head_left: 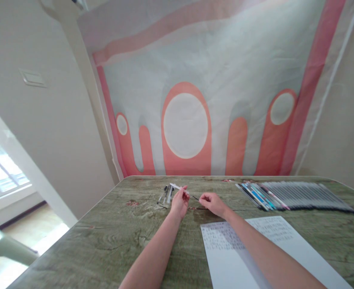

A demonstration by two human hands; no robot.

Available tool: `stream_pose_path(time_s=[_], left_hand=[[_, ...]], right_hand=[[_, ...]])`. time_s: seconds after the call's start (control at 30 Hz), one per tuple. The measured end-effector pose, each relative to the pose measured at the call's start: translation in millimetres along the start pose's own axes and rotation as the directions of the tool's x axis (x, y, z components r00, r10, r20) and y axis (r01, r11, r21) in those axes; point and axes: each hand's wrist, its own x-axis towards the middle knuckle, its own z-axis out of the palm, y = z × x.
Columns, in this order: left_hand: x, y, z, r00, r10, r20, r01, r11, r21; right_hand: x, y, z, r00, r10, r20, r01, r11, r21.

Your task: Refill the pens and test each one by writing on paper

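My left hand is closed in a pinch around a whitish pen barrel, which points up and to the left. Facing it across a small gap, my right hand pinches a thin dark stick, perhaps a pen refill; its far end points toward the left hand. Just left of my left hand lies a small group of pen parts, some black and some clear or white. Both hands are above the wood-patterned table.
At the right, a long row of clear pens lies side by side, with several coloured pens at its left end. Under my right forearm is a white sheet with handwriting. A pink-and-grey printed wall covering rises behind the table.
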Motion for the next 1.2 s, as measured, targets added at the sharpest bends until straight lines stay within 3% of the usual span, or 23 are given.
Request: stream_pose_path(time_s=[0.37, 0.53, 0.63, 0.73, 0.83, 0.9, 1.03, 1.2], left_hand=[[-6, -8, 1.9, 0.994, 0.019, 0.105, -0.038, 0.983, 0.181], [-16, -12, 10.0, 0.982, -0.07, 0.176, 0.028, 0.973, 0.228], [-25, -15, 18.4, 0.964, -0.173, 0.204, 0.131, 0.97, 0.204], [-37, -17, 28.6, 0.913, -0.318, 0.256, 0.27, 0.941, 0.203], [-46, -19, 36.4, 0.838, -0.449, 0.309, 0.405, 0.893, 0.198], [-48, -18, 37.9, 0.818, -0.486, 0.308, 0.463, 0.874, 0.148], [-37, -15, 31.6, 0.85, -0.453, 0.267, 0.474, 0.88, -0.014], [-19, -13, 18.0, 0.913, -0.359, 0.195, 0.391, 0.905, -0.168]], right_hand=[[1, 1, -3, 0.999, -0.031, -0.044, 0.028, 0.997, -0.067], [3, -2, -3, 0.983, -0.046, -0.176, 0.041, 0.999, -0.033], [4, -8, -4, 0.937, -0.029, -0.348, 0.05, 0.997, 0.05], [5, -12, -4, 0.855, 0.019, -0.518, 0.065, 0.988, 0.143], [10, -12, -6, 0.804, 0.049, -0.593, 0.089, 0.975, 0.201], [13, -7, -12, 0.794, 0.05, -0.605, 0.074, 0.981, 0.178], [17, 12, -31, 0.812, -0.004, -0.584, -0.071, 0.992, -0.106], [8, 40, -49, 0.866, 0.015, -0.5, -0.162, 0.954, -0.252]])
